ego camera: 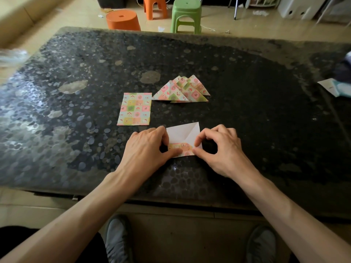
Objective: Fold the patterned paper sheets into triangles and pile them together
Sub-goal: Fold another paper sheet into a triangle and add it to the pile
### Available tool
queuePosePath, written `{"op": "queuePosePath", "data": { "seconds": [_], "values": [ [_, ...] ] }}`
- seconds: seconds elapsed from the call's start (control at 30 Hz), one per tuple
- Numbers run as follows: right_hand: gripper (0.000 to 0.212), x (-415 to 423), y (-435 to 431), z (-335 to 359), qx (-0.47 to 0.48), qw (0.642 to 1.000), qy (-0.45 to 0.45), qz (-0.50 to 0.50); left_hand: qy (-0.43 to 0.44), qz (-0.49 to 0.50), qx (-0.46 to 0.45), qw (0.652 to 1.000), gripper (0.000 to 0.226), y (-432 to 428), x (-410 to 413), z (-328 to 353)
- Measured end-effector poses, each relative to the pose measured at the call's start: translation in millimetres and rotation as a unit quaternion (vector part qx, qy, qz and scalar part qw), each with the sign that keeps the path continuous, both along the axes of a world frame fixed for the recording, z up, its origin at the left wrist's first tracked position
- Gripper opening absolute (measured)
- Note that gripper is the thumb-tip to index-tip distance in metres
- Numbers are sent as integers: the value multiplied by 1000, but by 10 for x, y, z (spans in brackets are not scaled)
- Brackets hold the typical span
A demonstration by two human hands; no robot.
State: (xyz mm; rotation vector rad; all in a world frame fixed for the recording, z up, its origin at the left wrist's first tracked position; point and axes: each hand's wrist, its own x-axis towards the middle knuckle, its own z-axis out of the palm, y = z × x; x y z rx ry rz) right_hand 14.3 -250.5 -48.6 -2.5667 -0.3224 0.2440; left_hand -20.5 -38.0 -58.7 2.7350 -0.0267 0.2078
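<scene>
half-folded sheet [182, 134] sat between hands, white side up, patterned flap turned over at near edge. left hand [149, 148] gripped its left edge, thumb on flap; right hand [221, 149] pinched right corner. unfolded patterned sheet [134, 109] just beyond left hand, triangle pile [182, 92] further out on table [247, 111]

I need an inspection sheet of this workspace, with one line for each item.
Surface: dark speckled table, with worn patches.
Job's things: half-folded sheet nearest the person, white side up; flat sheet beyond it on the left; triangles piled to the right of that.
Clutter: papers at the right edge; blurred plastic at the left edge.
Hands: left hand and right hand both pinch the turned-up near edge.
Cables: thin cord on the floor.
Surroundings: orange stools, green stool.
</scene>
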Motion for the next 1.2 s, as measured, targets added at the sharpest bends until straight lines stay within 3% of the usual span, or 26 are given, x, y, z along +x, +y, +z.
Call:
{"op": "queuePosePath", "data": {
  "seconds": [0.13, 0.27, 0.43, 0.6, 0.83, 1.2],
  "values": [
    [8, -28, 7, -11, -18, 1000, -1, 9, 4, -31, -16, 999, 41, -11, 11, 19],
    [9, -34, 9, -18, -23, 1000, -7, 10, 22, -70, -21, 997, 15, -42, 33, 2],
    [10, -74, 45, -62, -23, 999, -37, -2, 56, -86, -33, 994, 3, 37, 87, 32],
    [36, -105, 90, -122, -33, 998, -54, -22, 133, -121, -28, 983, 17, 187, 147, 108],
    [57, -157, 250, -113, -93, 994, -43, -37, 168, -138, -26, 976, 24, 223, 172, 145],
    [66, -182, 335, -100, -126, 990, -28, -49, 176, -136, -31, 974, 26, 219, 152, 191]
  ]
}}
